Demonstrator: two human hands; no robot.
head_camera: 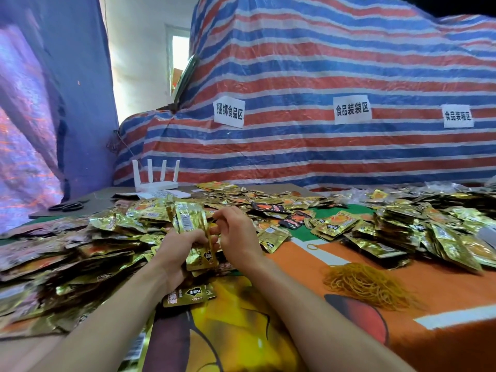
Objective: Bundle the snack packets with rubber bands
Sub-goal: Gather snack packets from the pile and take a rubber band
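Observation:
My left hand [179, 245] grips an upright stack of gold snack packets [191, 221] near the middle of the table. My right hand [236, 232] is against the stack's right side, its fingers curled and pinching at the packets' edge; a band there cannot be made out. A heap of yellow rubber bands [367, 284] lies on the orange cloth to the right of my right arm. One loose band [312, 247] lies further back. A single gold packet [188, 295] lies flat below my left hand.
Loose gold packets cover the left side [67, 259] and the right side [418, 226] of the table. A white router [157, 181] and black scissors [68, 206] sit at the back left. A striped tarp [322, 89] with paper labels rises behind the table.

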